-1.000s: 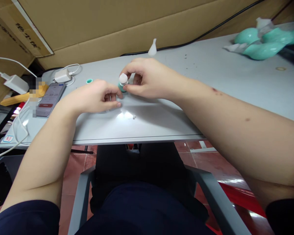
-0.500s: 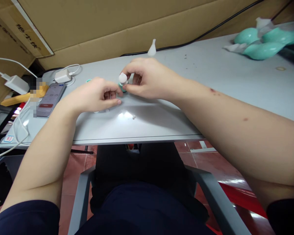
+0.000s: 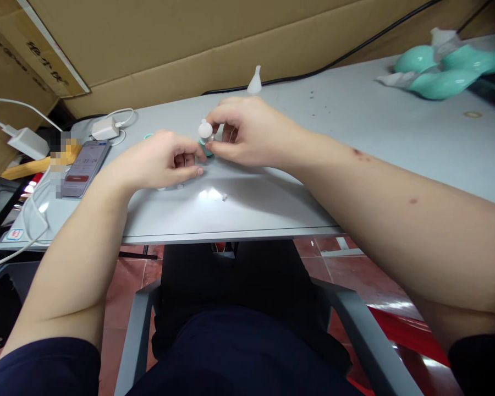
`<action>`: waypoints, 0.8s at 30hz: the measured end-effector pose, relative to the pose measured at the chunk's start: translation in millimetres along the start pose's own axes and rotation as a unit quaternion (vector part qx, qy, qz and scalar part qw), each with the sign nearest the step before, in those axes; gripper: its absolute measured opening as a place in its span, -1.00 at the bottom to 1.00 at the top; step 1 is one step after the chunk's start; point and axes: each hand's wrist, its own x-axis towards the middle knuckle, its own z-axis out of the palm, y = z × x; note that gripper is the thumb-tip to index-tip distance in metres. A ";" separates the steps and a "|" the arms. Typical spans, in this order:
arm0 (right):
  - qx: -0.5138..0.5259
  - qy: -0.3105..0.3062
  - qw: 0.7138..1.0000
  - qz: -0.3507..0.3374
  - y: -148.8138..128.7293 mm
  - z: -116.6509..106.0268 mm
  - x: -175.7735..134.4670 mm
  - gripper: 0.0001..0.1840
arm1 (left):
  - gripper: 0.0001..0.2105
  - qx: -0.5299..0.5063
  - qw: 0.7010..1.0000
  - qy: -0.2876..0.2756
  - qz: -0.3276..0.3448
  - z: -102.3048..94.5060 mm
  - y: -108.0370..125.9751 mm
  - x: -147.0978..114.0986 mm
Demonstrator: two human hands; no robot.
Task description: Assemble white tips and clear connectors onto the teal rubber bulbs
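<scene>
A small clear container with a round white flip lid (image 3: 205, 129) is pinched at its right side between the thumb and index finger of my right hand (image 3: 245, 132). Directly below it a teal piece (image 3: 207, 148) shows on the table; whether the two are joined I cannot tell. From the left, the index fingertip of my left hand (image 3: 175, 159) rests against the teal piece. That hand's fingers are loosely curled, and its thumb stays apart from them. Small pale bits (image 3: 225, 197) lie on the table in front of my hands.
A white funnel (image 3: 254, 81) stands behind my right hand. Teal glossy objects with white wrapping (image 3: 445, 77) sit at the back right. On the left are a phone (image 3: 86, 168), a white charger (image 3: 105, 128) and cables. A cardboard wall (image 3: 169, 49) borders the table.
The round white lid has shifted very slightly left and up in the view, in my right fingers. My left hand stays almost where it was.
</scene>
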 end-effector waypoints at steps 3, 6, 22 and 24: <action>0.003 0.000 1.000 0.003 -0.2 -0.3 -0.6 -0.80 | -0.75 0.000 1.000 0.002 0.004 0.7 -0.8 0.0; 0.003 0.003 1.000 0.001 0.3 -0.1 -0.2 -0.80 | -0.74 0.000 1.000 0.003 0.003 0.5 -0.7 -0.1; 0.004 -0.006 1.000 -0.005 1.9 0.0 1.7 -0.82 | -0.72 0.004 1.000 -0.011 -0.004 -0.4 1.4 0.5; -0.001 -0.005 1.000 -0.007 0.4 -0.6 -0.2 -0.84 | -0.73 0.007 1.000 -0.009 -0.002 0.1 1.3 0.4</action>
